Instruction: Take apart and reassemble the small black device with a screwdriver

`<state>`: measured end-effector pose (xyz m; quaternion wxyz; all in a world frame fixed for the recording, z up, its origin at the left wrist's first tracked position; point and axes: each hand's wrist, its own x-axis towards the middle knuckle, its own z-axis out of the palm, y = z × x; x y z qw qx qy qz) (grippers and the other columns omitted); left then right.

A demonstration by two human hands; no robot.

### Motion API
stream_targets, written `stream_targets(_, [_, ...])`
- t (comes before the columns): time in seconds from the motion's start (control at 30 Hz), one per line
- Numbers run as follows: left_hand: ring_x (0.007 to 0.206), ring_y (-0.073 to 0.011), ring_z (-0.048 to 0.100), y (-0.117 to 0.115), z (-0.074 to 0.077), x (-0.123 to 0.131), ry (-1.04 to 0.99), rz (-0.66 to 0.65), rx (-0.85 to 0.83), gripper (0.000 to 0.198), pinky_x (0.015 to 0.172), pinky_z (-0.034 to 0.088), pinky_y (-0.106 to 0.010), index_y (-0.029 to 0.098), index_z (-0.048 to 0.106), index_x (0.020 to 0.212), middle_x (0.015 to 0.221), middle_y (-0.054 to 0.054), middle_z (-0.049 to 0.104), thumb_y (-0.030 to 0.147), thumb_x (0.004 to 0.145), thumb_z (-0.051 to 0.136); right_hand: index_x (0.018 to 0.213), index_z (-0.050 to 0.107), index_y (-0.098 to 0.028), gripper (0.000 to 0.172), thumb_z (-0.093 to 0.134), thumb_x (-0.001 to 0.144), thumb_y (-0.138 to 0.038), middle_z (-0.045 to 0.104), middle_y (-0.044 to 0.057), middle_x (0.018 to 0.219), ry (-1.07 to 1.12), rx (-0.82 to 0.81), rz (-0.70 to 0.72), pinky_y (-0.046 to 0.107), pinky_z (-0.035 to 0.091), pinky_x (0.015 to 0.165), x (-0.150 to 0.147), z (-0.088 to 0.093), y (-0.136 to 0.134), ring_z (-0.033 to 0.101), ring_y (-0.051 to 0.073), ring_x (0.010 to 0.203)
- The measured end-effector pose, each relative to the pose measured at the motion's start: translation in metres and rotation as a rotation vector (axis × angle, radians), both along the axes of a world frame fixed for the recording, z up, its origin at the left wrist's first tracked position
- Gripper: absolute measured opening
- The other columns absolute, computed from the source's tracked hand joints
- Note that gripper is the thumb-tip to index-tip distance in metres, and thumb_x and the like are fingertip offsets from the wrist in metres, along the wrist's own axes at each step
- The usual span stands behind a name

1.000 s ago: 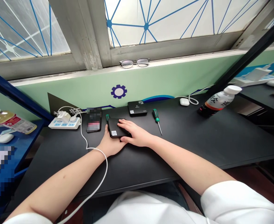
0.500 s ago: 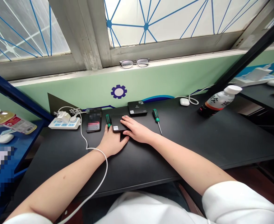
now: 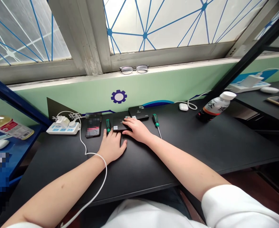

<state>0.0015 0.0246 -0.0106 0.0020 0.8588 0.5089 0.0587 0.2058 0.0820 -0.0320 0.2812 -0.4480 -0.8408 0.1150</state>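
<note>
A flat black box with a small white code label lies on the desk. My right hand rests over its right side, fingers stretched across the top and thumb near the front edge. My left hand lies flat on the desk with fingers spread, holding nothing. Its fingertips point at the box's front left corner and the lower end of a green-and-black screwdriver; contact is unclear. A second flat black box sits just behind. Right of my right hand lies another green-and-black screwdriver, its shaft pointing toward me.
A phone and a white power strip lie left; a white cable crosses my left wrist. To the right are a white earbud case and a dark bottle. Glasses rest on the sill.
The front box has slid away from me, closer to the rear box, with my right hand on it. My left fingertips now sit farther from its front edge. The view has shifted slightly.
</note>
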Motion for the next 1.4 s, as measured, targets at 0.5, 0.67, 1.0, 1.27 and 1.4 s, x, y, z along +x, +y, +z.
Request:
stream_targets(0.5, [0.154, -0.0424, 0.052, 0.0, -0.009, 0.0, -0.048, 0.025, 0.062, 0.055, 0.132, 0.029, -0.072, 0.015, 0.059, 0.155, 0.154, -0.021, 0.066, 0.04, 0.106, 0.053, 0.136, 0.073, -0.013, 0.038, 0.071, 0.099, -0.02, 0.07, 0.021, 0.145, -0.064, 0.14, -0.081, 0.057, 0.055, 0.119, -0.003, -0.011, 0.007, 0.063, 0.035, 0.135])
stream_targets(0.67, [0.157, -0.0422, 0.048, 0.001, -0.013, 0.0, -0.036, 0.036, 0.032, 0.064, 0.133, 0.024, -0.074, 0.008, 0.048, 0.162, 0.161, -0.023, 0.059, 0.04, 0.106, 0.048, 0.137, 0.072, -0.013, 0.036, 0.064, 0.101, -0.018, 0.069, 0.021, 0.147, -0.112, 0.115, -0.124, 0.053, 0.054, 0.118, -0.006, -0.006, 0.004, 0.062, 0.034, 0.136])
stream_targets(1.0, [0.152, -0.042, 0.051, 0.003, -0.015, 0.0, -0.043, 0.04, 0.062, 0.062, 0.131, 0.03, -0.073, 0.008, 0.053, 0.157, 0.159, -0.025, 0.058, 0.041, 0.104, 0.05, 0.143, 0.068, -0.015, 0.041, 0.054, 0.105, -0.02, 0.065, 0.016, 0.158, -0.257, 0.081, -0.211, 0.051, 0.051, 0.107, -0.011, 0.003, -0.004, 0.058, 0.035, 0.135])
stream_targets(1.27, [0.158, -0.0455, 0.044, 0.004, -0.019, -0.002, -0.06, 0.038, 0.091, 0.055, 0.131, 0.031, -0.074, 0.012, 0.062, 0.151, 0.16, -0.024, 0.056, 0.04, 0.104, 0.056, 0.15, 0.059, -0.016, 0.047, 0.054, 0.103, -0.022, 0.057, 0.019, 0.165, -0.22, 0.05, -0.231, 0.052, 0.042, 0.113, -0.013, 0.005, -0.008, 0.052, 0.035, 0.143])
stream_targets(1.4, [0.162, -0.047, 0.035, 0.004, -0.018, -0.002, -0.051, 0.039, 0.07, 0.056, 0.131, 0.029, -0.075, 0.011, 0.061, 0.152, 0.163, -0.024, 0.054, 0.041, 0.105, 0.055, 0.128, 0.068, -0.016, 0.031, 0.057, 0.102, -0.027, 0.065, 0.021, 0.146, -0.246, 0.041, -0.298, 0.052, 0.04, 0.111, -0.015, 0.008, -0.014, 0.053, 0.036, 0.135])
